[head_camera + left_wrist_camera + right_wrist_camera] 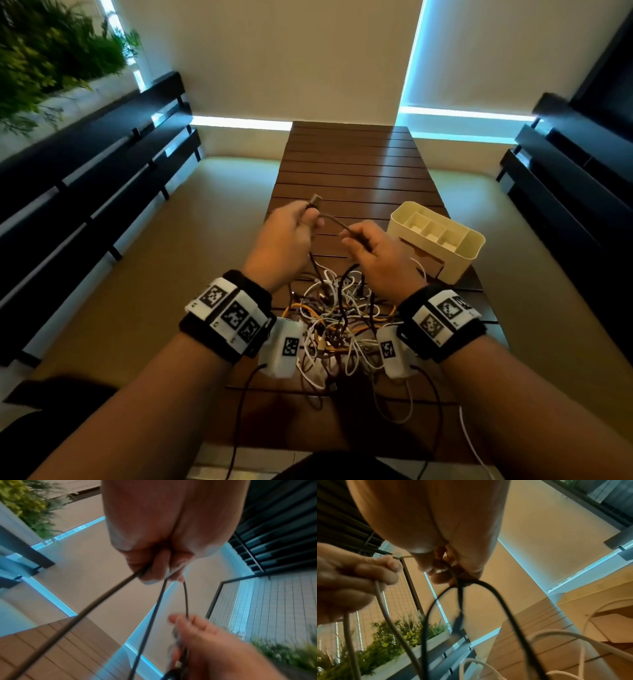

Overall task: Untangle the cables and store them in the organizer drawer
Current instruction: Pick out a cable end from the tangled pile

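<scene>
A tangle of white, orange and dark cables [337,317] lies on the slatted wooden table [352,164] between my wrists. Above it both hands hold one dark cable [331,219]. My left hand [308,217] grips it just below its metal USB plug [315,199], which sticks up past the fingers. My right hand [356,237] pinches the same cable a short span to the right. The left wrist view shows my curled fingers [154,568] around the cable strands [102,599]. In the right wrist view a black loop [496,595] hangs from my fingers [443,573]. The cream organizer [474,246] stands to the right.
The organizer has open compartments on top and a drawer front [423,263] facing the tangle. Cream floor lies on both sides of the narrow table. Dark slatted benches [85,164] run along both sides, and green plants [51,51] stand at the far left.
</scene>
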The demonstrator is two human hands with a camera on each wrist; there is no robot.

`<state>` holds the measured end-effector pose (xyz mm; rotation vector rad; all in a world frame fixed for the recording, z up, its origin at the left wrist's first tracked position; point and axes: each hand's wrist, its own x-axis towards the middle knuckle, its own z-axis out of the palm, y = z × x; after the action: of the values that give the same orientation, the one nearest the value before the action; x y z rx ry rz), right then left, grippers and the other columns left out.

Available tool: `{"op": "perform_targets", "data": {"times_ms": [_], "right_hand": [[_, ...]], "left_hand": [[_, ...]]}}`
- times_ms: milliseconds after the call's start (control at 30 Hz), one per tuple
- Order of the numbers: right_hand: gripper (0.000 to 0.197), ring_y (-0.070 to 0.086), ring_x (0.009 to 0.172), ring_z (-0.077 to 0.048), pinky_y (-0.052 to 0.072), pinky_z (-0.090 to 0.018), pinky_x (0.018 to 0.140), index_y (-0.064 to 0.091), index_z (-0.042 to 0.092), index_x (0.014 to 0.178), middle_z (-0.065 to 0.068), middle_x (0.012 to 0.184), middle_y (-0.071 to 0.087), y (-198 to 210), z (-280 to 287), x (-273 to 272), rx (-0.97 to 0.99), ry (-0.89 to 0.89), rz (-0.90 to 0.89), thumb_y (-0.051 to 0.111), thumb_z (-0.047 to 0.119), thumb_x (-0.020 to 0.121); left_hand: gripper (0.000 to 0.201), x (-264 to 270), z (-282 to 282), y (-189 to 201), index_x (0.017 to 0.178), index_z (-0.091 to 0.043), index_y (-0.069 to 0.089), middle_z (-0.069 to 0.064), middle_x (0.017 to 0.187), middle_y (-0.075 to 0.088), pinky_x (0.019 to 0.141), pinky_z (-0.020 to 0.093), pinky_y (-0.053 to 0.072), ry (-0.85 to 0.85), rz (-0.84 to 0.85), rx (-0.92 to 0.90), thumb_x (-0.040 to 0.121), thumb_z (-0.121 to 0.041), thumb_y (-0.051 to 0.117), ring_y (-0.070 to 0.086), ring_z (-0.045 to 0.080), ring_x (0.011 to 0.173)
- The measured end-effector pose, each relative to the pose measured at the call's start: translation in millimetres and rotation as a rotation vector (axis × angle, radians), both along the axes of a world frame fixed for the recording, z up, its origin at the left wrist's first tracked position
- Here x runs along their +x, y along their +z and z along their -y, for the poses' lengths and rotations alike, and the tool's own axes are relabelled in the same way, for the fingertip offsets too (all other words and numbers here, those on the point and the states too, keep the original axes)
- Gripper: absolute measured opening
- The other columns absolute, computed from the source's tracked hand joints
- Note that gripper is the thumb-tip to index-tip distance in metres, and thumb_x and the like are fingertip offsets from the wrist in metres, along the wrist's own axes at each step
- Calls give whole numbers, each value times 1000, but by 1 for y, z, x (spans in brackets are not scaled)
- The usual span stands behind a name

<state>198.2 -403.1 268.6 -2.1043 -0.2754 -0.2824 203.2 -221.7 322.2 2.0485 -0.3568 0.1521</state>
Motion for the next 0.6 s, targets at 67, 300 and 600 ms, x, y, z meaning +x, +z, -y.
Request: {"op": "perform_targets", "data": {"times_ms": [67, 300, 600], "right_hand": [[12, 57, 78, -2, 47, -24, 71, 61, 21, 109, 10, 88, 61, -10, 3, -2, -19, -1, -96, 55, 23, 100], [14, 51, 94, -8, 41, -17, 86, 66, 26, 109, 7, 102, 50, -24, 23, 2, -229, -109, 71, 63, 23, 95], [35, 52, 103, -6, 39, -12, 82, 60, 24, 123, 7, 111, 52, -2, 16, -17, -188, -90, -104, 70, 29, 90]], "left_hand": [[30, 3, -2, 3, 81, -21, 60, -6, 65, 49, 53, 29, 32, 19, -1, -69, 106, -25, 42, 41, 12, 56], [27, -6, -6, 7, 85, -17, 58, -6, 66, 53, 43, 21, 28, 8, -83, -177, 106, -20, 41, 36, 3, 45], [29, -9, -17, 9, 87, -15, 62, -3, 62, 46, 46, 21, 31, -52, -114, 74, 106, -21, 42, 35, 2, 42]]}}
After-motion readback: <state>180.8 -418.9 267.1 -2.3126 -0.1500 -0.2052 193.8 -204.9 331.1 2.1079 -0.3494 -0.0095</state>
